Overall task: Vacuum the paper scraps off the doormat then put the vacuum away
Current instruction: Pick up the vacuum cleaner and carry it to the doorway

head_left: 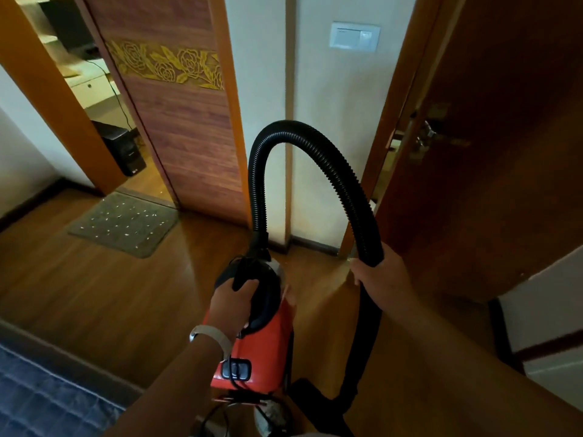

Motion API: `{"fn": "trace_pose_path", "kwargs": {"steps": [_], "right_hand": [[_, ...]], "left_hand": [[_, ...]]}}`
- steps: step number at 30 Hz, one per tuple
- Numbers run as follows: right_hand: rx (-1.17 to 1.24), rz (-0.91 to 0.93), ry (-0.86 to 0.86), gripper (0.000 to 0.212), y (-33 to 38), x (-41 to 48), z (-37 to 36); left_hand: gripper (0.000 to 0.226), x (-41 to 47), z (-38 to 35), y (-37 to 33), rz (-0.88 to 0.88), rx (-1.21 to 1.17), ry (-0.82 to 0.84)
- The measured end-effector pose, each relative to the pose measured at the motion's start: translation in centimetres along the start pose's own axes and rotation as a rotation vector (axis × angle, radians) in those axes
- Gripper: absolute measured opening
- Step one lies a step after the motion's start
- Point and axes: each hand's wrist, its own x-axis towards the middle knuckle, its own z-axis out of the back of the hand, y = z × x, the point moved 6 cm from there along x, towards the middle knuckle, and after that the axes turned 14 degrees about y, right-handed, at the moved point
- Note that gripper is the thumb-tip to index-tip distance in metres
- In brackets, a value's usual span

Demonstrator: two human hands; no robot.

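Observation:
A red and black canister vacuum (268, 339) hangs in front of me above the wooden floor. My left hand (232, 299) grips its black top handle. A ribbed black hose (303, 134) arches up from the vacuum's front and comes down to my right hand (377, 277), which grips it near the rigid tube. The nozzle end is hidden low at the bottom of the view. The grey-brown doormat (124, 223) lies on the floor at the left, before an open doorway, with several small white paper scraps (126, 216) scattered over it.
A sliding wooden door with a gold rose band (176, 67) stands behind the mat. A brown door with a metal handle (438, 137) is ajar at the right. A white wall corner (288, 184) lies straight ahead. A blue patterned rug (41, 402) is at the lower left.

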Motion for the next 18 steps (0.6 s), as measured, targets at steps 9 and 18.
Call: {"fn": "trace_pose_path", "kwargs": {"steps": [9,18], "right_hand": [[-0.025,0.046,0.028,0.014,7.7,13.4,-4.6],[-0.093,0.123,0.158,0.017,12.7,25.1,-9.1]], "left_hand": [[0.022,9.0,8.3,-4.5,0.000,0.029,-0.115],[0.024,15.4,15.8,-5.4,0.103,-0.027,-0.234]]}}
